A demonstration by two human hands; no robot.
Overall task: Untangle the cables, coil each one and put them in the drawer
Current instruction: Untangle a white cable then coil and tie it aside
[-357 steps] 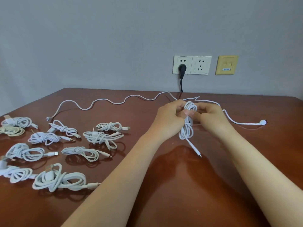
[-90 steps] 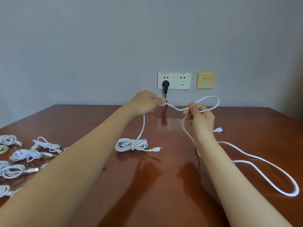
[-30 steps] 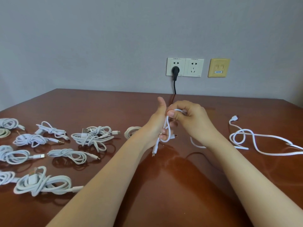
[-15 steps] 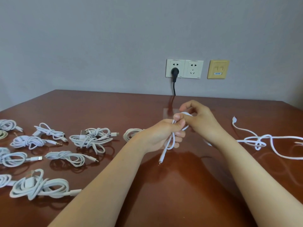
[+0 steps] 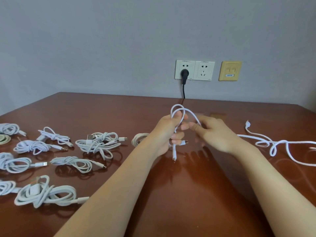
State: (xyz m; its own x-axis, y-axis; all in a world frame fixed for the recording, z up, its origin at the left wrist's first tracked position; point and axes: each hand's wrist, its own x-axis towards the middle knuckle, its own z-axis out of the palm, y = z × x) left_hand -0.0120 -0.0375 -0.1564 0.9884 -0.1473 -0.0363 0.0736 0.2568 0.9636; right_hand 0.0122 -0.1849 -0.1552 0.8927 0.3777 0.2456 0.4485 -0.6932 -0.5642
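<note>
2 loops of a white cable [image 5: 177, 109] stand up out of the left hand [image 5: 168, 132], which is held just above the counter [image 5: 188, 194] near its middle. That hand's fingers are curled round the gathered strands. 2 connector ends hang out beneath it: 1 short end beside the fingers and 1 longer end that reaches down almost to the wood. From the top of the loops 1 strand arcs over to the right hand [image 5: 213, 132], which is blurred; its thumb and forefinger appear to pinch that strand, with the other fingers loosely bent. The 2 hands are close together, not touching.

Right of the right hand a loose white cable [image 5: 273, 145] lies in slack curls on the counter, its connector pointing toward the wall. I cannot tell whether it joins the held cable, as the hand hides the link.

About 10 coiled bundles [image 5: 97, 144] lie in rows on the left part of the counter, well apart from the hands; 1 is partly hidden behind the left forearm.

Beyond the far edge, on the grey wall, a double wall socket [image 5: 204, 71] carries a black plug [image 5: 184, 74] in its left half, with a beige wall plate [image 5: 230, 71] just to the right.
</note>
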